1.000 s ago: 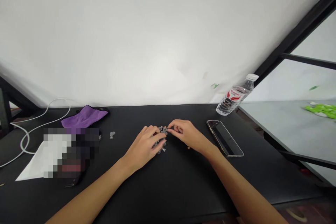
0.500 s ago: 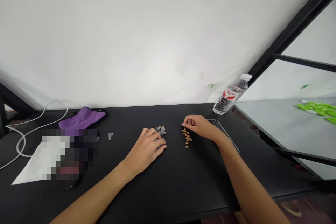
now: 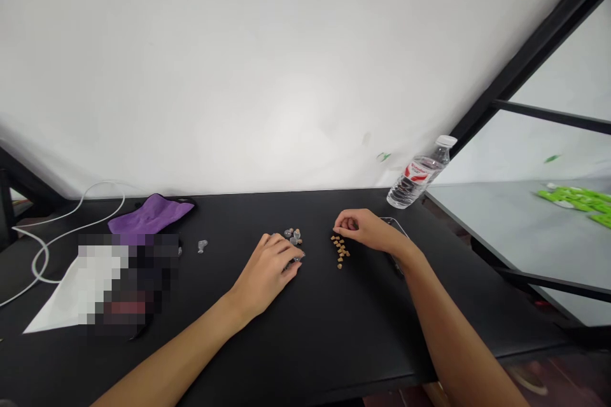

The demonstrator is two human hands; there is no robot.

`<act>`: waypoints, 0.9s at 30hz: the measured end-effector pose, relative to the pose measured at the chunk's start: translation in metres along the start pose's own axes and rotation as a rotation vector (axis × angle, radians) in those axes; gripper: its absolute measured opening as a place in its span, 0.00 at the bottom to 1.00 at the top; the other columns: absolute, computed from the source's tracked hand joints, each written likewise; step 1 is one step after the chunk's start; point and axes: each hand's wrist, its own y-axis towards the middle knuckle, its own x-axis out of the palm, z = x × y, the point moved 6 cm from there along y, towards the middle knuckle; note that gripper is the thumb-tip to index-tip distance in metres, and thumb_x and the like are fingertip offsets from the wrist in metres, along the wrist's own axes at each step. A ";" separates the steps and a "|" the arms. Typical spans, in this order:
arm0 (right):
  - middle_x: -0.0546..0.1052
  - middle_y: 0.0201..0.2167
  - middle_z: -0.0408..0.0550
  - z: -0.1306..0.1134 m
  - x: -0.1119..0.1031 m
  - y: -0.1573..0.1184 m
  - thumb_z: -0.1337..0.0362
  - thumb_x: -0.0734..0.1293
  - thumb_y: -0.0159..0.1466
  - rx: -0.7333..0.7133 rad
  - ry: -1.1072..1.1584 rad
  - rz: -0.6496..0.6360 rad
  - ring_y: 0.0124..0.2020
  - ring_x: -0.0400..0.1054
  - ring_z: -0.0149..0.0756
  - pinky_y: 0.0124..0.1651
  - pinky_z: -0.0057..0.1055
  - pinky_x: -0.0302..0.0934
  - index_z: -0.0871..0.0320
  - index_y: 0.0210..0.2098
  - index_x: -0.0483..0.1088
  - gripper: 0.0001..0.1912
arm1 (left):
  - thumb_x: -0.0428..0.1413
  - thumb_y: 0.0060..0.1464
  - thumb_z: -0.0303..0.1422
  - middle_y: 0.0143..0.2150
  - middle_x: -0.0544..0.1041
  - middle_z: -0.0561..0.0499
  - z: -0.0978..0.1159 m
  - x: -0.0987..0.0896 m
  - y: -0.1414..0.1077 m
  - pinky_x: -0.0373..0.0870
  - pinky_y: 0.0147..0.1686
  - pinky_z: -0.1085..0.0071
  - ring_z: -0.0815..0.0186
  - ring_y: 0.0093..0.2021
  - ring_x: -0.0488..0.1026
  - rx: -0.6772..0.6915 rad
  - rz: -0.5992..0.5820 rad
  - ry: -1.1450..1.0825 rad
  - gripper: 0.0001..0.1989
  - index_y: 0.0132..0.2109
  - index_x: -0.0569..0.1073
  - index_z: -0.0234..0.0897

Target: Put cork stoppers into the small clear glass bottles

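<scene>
My left hand [image 3: 270, 270] rests low over the table, its fingers curled around small clear glass bottles, one of which shows between index finger and thumb. Just beyond its fingertips stand a few more tiny glass bottles [image 3: 293, 241], some with corks in their necks. My right hand [image 3: 363, 227] is closed in a pinch above the far end of a loose cluster of small tan corks [image 3: 340, 248]. Whatever lies between its fingertips is too small to make out.
A water bottle [image 3: 415, 178] stands at the back right. Under my right forearm lies a dark flat object with a pale rim [image 3: 398, 227]. To the left are clear little bottles [image 3: 202, 246], a purple cloth [image 3: 153, 215], a white sheet [image 3: 71, 292] and a white cable [image 3: 41, 254].
A clear glass bottle now shows between my left index finger and thumb. My right hand has shifted very slightly to the right, still pinched.
</scene>
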 end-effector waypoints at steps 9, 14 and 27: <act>0.79 0.37 0.49 -0.064 0.035 0.000 0.57 0.72 0.65 -0.228 0.454 0.037 0.39 0.72 0.39 0.45 0.34 0.67 0.58 0.40 0.77 0.10 | 0.57 0.61 0.20 0.44 0.77 0.50 -0.016 -0.023 0.002 0.70 0.46 0.70 0.65 0.43 0.74 -0.122 0.338 -0.310 0.12 0.48 0.75 0.40; 0.79 0.36 0.48 -0.078 0.053 -0.001 0.60 0.72 0.66 -0.272 0.492 0.049 0.38 0.70 0.37 0.45 0.34 0.66 0.58 0.38 0.77 0.07 | 0.58 0.60 0.20 0.43 0.76 0.50 -0.018 -0.025 0.002 0.70 0.44 0.71 0.67 0.41 0.73 -0.105 0.369 -0.349 0.12 0.47 0.75 0.39; 0.81 0.37 0.50 -0.070 0.055 0.003 0.58 0.73 0.65 -0.241 0.568 0.087 0.41 0.75 0.41 0.48 0.38 0.68 0.57 0.38 0.81 0.09 | 0.60 0.60 0.23 0.44 0.78 0.50 -0.021 -0.024 0.001 0.72 0.43 0.70 0.66 0.39 0.73 -0.131 0.344 -0.395 0.11 0.48 0.76 0.40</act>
